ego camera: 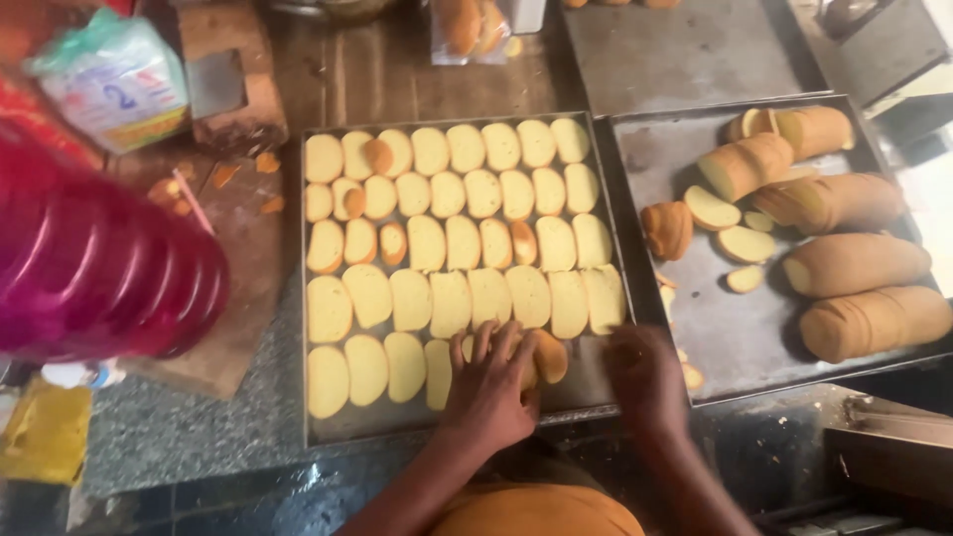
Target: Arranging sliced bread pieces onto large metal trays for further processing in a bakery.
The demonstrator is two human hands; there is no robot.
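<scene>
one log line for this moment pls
left hand: on slices in tray | right hand: at tray edge, blurred | loaves: right tray

You have two metal trays side by side on the bench: the left tray (316,437) and the right tray (740,337). On the left tray, bread slices (429,301) lie in five rows; the top four rows hold about eight each, and the row along the near edge shows four clear slices, with more hidden under your left hand (493,382). On the right tray, you have six uncut loaves (856,263), two of them at the far edge, plus about four loose slices (712,208) and one brown end piece (668,228). Two hands are in view, the right hand (647,375) at the seam between the trays.
</scene>
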